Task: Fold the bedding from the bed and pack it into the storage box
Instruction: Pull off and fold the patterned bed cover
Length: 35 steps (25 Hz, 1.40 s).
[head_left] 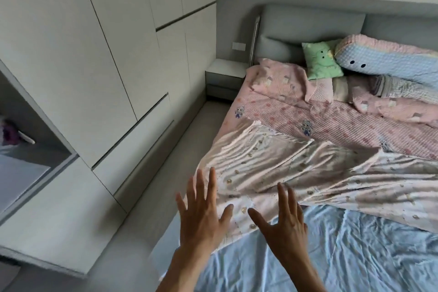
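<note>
A rumpled white sheet with small printed figures (296, 173) lies across the middle of the bed. Under it is a pink checked cover (331, 123), and a light blue sheet (343, 251) covers the near end. My left hand (201, 216) and my right hand (282, 223) are both raised over the near left corner of the white sheet, fingers spread and straight, holding nothing. No storage box is in view.
A green cushion (323, 60), a long blue and pink pillow (388, 59) and pink pillows (279, 80) lie by the grey headboard (308, 26). White wardrobes (94, 54) line the left wall, with a bedside table (225, 76) and a narrow floor strip (166, 173) between.
</note>
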Each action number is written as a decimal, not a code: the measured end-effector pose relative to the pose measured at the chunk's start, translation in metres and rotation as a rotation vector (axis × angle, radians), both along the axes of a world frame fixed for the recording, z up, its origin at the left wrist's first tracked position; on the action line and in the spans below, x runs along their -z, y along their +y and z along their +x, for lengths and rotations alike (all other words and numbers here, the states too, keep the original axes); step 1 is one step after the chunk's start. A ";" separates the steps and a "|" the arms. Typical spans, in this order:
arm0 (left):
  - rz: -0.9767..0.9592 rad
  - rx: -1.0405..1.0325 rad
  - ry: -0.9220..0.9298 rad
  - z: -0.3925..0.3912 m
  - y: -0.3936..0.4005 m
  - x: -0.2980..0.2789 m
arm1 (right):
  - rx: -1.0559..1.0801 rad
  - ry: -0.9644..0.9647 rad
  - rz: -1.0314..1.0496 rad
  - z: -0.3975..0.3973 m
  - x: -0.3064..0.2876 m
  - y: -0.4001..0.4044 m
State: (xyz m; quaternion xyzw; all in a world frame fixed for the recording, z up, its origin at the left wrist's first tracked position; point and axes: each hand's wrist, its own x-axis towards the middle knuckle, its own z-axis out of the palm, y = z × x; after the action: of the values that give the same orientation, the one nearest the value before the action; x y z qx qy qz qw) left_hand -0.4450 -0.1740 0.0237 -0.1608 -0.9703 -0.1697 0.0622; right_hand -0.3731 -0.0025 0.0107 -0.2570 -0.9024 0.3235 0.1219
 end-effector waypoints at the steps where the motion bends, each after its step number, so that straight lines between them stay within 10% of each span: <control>1: -0.026 0.028 0.000 -0.026 -0.016 0.002 | 0.012 -0.018 0.002 -0.026 0.005 -0.014; 18: -0.159 0.622 0.006 -0.421 -0.153 0.009 | 0.384 -0.025 -0.009 -0.361 -0.008 -0.187; 28: -0.259 1.072 0.107 -0.578 0.025 0.057 | 0.716 -0.013 -0.096 -0.455 0.045 -0.089; 35: -0.437 1.274 -0.188 -0.622 0.164 0.052 | 0.917 -0.066 -0.185 -0.519 0.063 -0.026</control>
State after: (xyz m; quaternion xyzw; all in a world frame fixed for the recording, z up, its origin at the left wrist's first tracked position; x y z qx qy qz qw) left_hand -1.0668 -0.0103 -0.0279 -0.6943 -0.6996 0.0133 -0.1686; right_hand -0.8924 -0.0288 -0.0520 -0.6492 -0.6664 0.3072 0.2002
